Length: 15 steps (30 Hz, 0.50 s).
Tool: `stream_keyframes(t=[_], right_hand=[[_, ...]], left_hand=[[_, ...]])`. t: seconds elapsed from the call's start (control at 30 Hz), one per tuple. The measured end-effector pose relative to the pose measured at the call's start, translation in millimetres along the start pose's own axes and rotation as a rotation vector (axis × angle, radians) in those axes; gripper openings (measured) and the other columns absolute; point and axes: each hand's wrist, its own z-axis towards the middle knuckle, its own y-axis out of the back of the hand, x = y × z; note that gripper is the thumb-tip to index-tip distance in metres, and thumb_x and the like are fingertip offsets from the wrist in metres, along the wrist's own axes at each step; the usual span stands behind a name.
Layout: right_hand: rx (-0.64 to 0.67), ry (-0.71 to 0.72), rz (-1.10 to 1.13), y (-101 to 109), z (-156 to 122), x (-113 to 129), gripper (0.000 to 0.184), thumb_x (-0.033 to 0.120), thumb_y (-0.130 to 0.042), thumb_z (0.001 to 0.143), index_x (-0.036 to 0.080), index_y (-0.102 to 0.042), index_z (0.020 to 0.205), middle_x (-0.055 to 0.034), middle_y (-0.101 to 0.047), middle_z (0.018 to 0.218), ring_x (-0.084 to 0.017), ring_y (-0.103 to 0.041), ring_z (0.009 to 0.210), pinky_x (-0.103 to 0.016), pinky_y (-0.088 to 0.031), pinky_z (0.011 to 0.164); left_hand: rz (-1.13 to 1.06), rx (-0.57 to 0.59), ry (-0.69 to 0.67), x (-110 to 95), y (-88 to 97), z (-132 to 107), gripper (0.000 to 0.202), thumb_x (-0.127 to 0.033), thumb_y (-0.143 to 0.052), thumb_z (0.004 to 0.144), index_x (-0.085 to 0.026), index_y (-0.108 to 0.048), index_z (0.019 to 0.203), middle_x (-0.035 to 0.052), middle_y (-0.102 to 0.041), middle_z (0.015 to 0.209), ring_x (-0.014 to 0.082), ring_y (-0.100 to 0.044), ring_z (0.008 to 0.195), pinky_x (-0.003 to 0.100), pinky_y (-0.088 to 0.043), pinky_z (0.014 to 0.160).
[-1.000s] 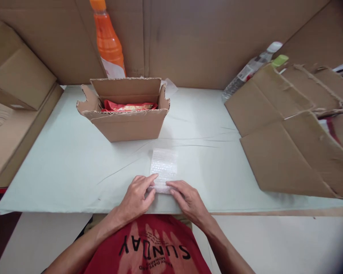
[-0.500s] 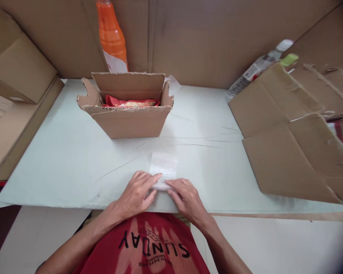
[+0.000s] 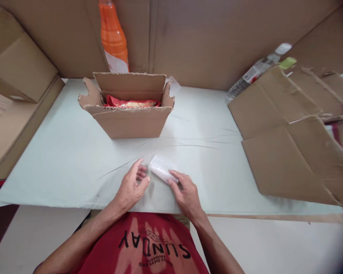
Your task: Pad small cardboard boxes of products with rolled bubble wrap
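Near the front of the table lies a small roll of translucent bubble wrap (image 3: 162, 167), slanting down to the right. My right hand (image 3: 185, 190) pinches its right end between thumb and fingers. Just left of the roll's other end, my left hand (image 3: 133, 183) is open, thumb apart and fingers partly curled, with nothing in it. Whether anything is wrapped inside the roll cannot be seen. Beyond my hands stands an open cardboard box (image 3: 135, 123) holding a red packet (image 3: 131, 102).
An orange drink bottle (image 3: 112, 36) stands behind the box. On the right are large cardboard boxes (image 3: 291, 152) with a clear bottle (image 3: 254, 74) leaning behind them. More cardboard (image 3: 20, 57) is on the left, and a cardboard wall (image 3: 205, 42) closes the back.
The flat strip of bubble wrap is now rolled up and turned at a slant. My left hand has let go and moved left; my right hand keeps hold of one end.
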Motion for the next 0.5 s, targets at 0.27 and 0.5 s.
stream_keyframes(t=[0.27, 0.5], right_hand=[[0.067, -0.058, 0.24, 13.0, -0.2, 8.1, 0.029, 0.038, -0.067, 0.09, 0.025, -0.071, 0.116, -0.0103, -0.067, 0.13, -0.028, -0.062, 0.121, -0.043, -0.051, 0.103], [0.255, -0.083, 0.324, 13.7, 4.2, 6.5, 0.039, 0.037, -0.071, 0.086, 0.021, -0.068, 0.121, -0.0085, -0.076, 0.11, -0.023, -0.073, 0.095, -0.032, -0.059, 0.084]], left_hand=[[-0.489, 0.128, 0.206, -17.4, -4.4, -6.4, 0.085, -0.026, -0.063, 0.081, -0.017, -0.024, 0.156, 0.0042, -0.068, 0.098, 0.0189, -0.066, 0.088, 0.034, -0.055, 0.085], [-0.013, 0.161, -0.218, -16.2, -4.3, -10.1, 0.074, -0.015, -0.061, 0.082, -0.021, -0.037, 0.151, 0.0055, -0.068, 0.106, 0.018, -0.068, 0.092, 0.031, -0.056, 0.087]])
